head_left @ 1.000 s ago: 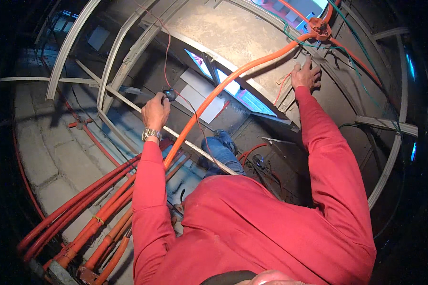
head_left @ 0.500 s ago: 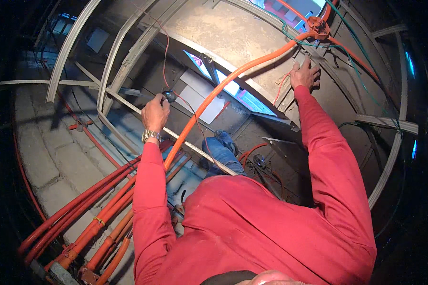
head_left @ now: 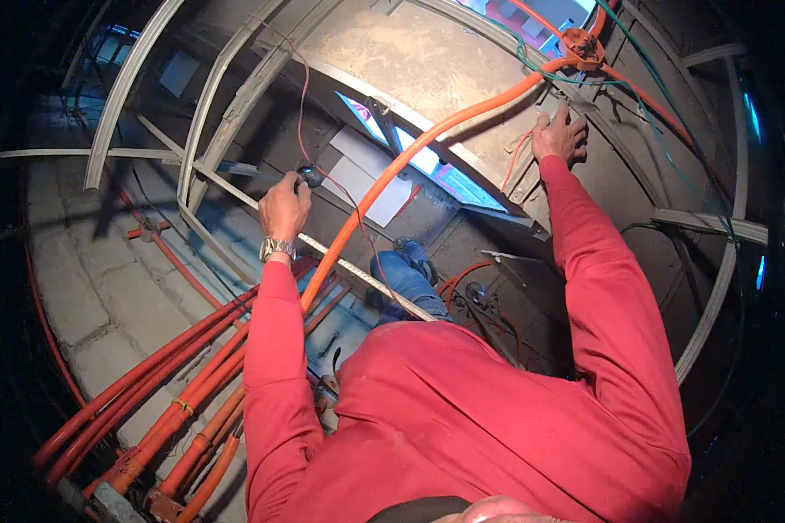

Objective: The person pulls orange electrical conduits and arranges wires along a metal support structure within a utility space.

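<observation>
Head view looks down at a person in a red long-sleeved top, working among bare metal frame bars; the left hand [head_left: 283, 207] is up by a pale metal bar [head_left: 235, 179], with its fingers closed around a small dark round thing [head_left: 310, 176] that a thin red wire [head_left: 303, 105] seems to run to, though it is too small to tell what it is; a silver watch [head_left: 276, 249] sits on that wrist; the right hand [head_left: 560, 135] reaches higher, fingers spread and pressed on the grey wall just under the thick orange pipe [head_left: 427, 139], maybe to keep steady; thin red strands [head_left: 516, 157] hang by it, and I cannot tell if it grips them; the orange pipe is smooth and bendy, and it curves up to a round orange box [head_left: 582, 45] where green wires [head_left: 645, 70] meet it; more orange and red pipes [head_left: 166, 383] lie in a bunch along the rough grey block wall [head_left: 78, 279] low on the left; the wall by the right hand looks dusty and hard.
</observation>
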A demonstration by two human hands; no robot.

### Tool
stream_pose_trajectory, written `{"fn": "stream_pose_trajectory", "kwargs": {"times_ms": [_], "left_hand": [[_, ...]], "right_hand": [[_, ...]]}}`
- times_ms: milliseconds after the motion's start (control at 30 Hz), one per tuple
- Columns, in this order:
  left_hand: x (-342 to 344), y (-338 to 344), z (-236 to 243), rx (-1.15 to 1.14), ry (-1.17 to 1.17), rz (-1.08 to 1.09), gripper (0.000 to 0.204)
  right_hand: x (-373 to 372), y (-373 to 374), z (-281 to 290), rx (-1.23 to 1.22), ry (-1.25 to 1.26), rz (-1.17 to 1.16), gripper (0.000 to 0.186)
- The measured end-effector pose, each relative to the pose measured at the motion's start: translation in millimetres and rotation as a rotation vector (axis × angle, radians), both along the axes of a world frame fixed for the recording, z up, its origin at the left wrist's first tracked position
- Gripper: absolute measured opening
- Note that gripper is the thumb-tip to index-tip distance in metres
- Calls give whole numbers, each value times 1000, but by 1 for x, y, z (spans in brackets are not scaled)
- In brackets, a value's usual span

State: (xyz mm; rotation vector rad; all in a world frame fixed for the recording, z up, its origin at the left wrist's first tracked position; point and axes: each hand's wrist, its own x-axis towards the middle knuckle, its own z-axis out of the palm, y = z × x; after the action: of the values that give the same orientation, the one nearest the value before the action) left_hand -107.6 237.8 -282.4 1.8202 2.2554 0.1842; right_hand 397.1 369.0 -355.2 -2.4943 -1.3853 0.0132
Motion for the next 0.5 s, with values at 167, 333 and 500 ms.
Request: {"fn": "stream_pose_trajectory", "kwargs": {"times_ms": [167, 333, 500], "left_hand": [[1, 0, 2, -9, -27, 3, 24], [0, 0, 1, -22, -11, 9, 25], [-1, -1, -1, -9, -16, 3, 26]], "right_hand": [[2, 1, -2, -28, -6, -10, 66], [1, 1, -1, -13, -18, -4, 65], [-1, 1, 0, -6, -2, -9, 65]]}}
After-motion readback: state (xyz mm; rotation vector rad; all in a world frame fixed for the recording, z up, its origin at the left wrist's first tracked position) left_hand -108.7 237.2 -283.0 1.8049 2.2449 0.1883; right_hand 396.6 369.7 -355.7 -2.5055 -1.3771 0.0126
